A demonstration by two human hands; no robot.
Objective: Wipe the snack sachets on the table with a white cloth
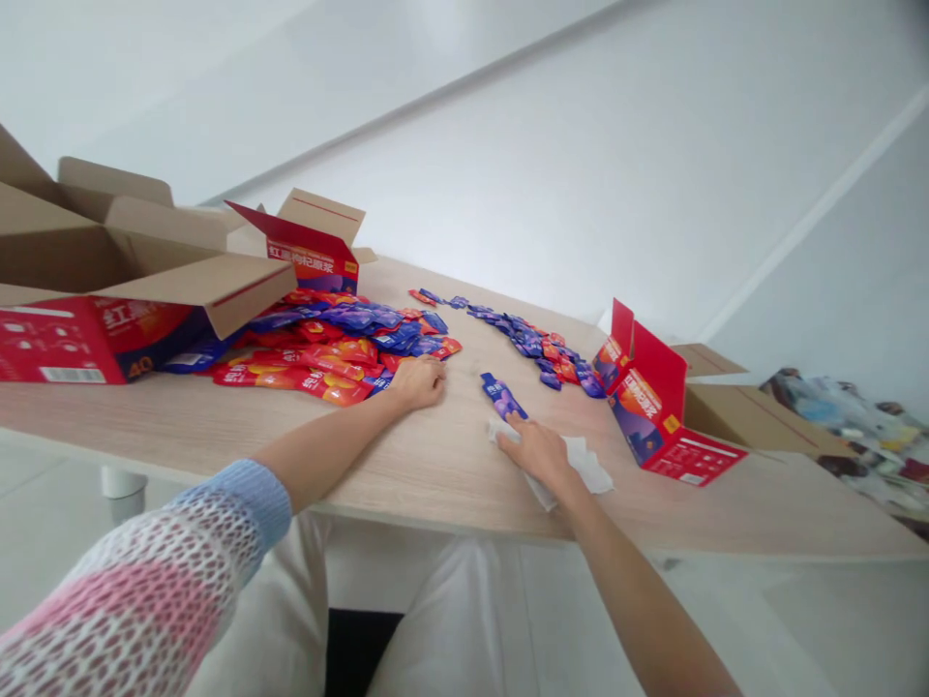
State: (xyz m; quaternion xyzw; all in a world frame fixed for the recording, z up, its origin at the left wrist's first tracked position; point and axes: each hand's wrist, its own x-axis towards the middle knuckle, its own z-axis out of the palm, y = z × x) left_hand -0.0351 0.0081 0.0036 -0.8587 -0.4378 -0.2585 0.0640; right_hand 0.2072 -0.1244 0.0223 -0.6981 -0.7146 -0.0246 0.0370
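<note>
My left hand (419,383) rests on the table with its fingers curled into a loose fist, and nothing sticks out of it. It lies right beside a heap of red and purple pouches (334,353). My right hand (538,451) has its fingers on the lower end of a purple pouch (499,392), whose narrow spout end points away from me. Under that hand a crumpled white tissue (591,467) is spread on the wood. Farther back, a long row of smaller-looking red and purple pouches (523,334) runs toward the right.
At the left stands a large open carton (58,339), with an open red box (312,259) behind the heap. Another open red box (653,411) stands to the right, its flaps spread. The pale wood table (435,465) borders a white wall. Blurred clutter (863,426) shows far right.
</note>
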